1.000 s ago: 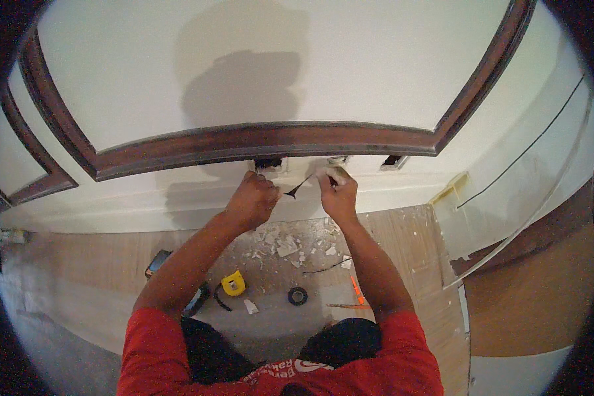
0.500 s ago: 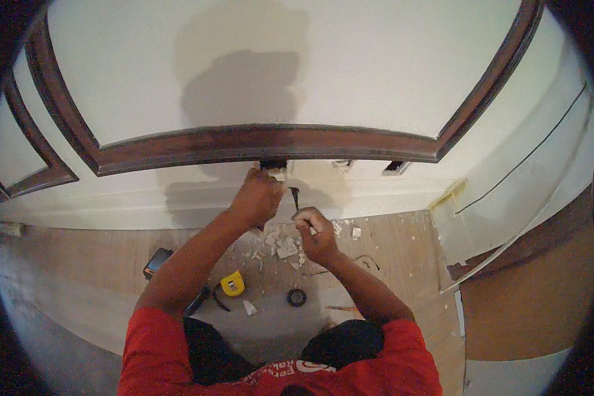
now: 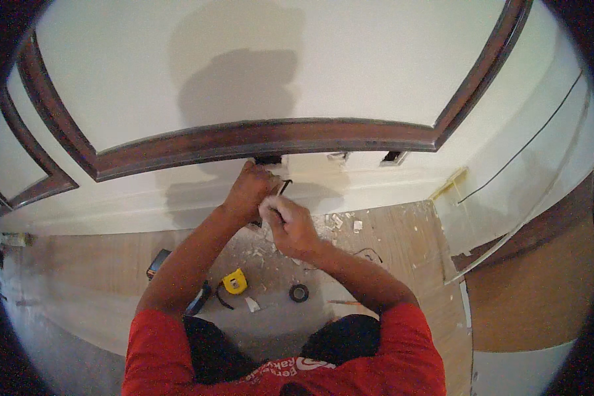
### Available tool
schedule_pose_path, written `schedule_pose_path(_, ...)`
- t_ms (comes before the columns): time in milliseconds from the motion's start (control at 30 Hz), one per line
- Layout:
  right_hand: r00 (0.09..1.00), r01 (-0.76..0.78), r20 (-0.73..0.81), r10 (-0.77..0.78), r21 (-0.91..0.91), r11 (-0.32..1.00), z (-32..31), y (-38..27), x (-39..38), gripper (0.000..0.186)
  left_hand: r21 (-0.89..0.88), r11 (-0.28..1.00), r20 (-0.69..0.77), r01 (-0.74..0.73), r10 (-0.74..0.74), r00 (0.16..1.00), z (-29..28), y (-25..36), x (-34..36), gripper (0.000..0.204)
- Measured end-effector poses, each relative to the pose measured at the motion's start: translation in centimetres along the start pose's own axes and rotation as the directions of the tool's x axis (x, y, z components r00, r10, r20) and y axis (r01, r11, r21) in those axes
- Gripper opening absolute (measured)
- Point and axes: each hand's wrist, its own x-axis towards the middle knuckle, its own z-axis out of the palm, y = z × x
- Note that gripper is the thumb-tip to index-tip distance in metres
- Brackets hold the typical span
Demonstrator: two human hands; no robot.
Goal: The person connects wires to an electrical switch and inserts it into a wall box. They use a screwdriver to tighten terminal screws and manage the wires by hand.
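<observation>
Close to the dark rectangular hole (image 3: 268,160) in the lower wall, my left hand (image 3: 248,190) is closed, fingers at the hole's edge. What it grips is hidden; a small dark end shows beneath the palm. My right hand (image 3: 292,228) is raised just beside it, fingers curled and slightly blurred. A thin black strip (image 3: 286,187), perhaps tape or cable, sticks up above the right fingers between the two hands. On the floor nearer to me lie a black tape roll (image 3: 299,292) and a yellow tape measure (image 3: 234,282).
Two smaller wall openings lie to the right, one a dark cut-out (image 3: 391,157). Dark wood moulding (image 3: 264,136) runs above them. Plaster crumbs (image 3: 338,222) litter the floor by the wall. A dark box-like item (image 3: 158,263) lies left of my left forearm. A pale panel (image 3: 508,165) stands at right.
My right hand has moved left and is now up against the left hand, with the black strip shifted left too. The left hand stays by the hole. My view has shifted slightly.
</observation>
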Motion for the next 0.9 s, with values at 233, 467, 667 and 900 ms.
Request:
schedule_pose_path(233, 0.856, -0.466, 0.005, 0.518, 0.443, 0.766, -3.7, 9.1, -3.0, 0.018, 0.029, 1.0, -0.002, 0.007, -0.007, 1.0, 1.3, 0.3, -0.6, 0.008)
schedule_pose_path(467, 0.869, -0.403, -0.041, 0.493, 0.519, 0.753, -4.7, 5.6, 5.5, 0.012, 0.07, 0.992, 0.021, -0.108, 0.107, 0.994, 1.2, 1.2, -0.4, 0.009)
schedule_pose_path(667, 0.981, 0.186, 0.063, -0.181, -0.079, 0.979, 0.4, -0.4, -1.2, 0.01, 0.081, 0.996, 0.065, 0.045, -0.051, 0.997, 0.9, 0.0, 0.7, 0.011)
schedule_pose_path(900, 0.943, -0.302, -0.133, 0.304, 0.036, 0.953, -2.2, 8.2, -5.0, 0.017, -0.097, 0.995, -0.209, 0.016, -0.036, 0.977, 1.2, 0.0, 0.0, 0.015)
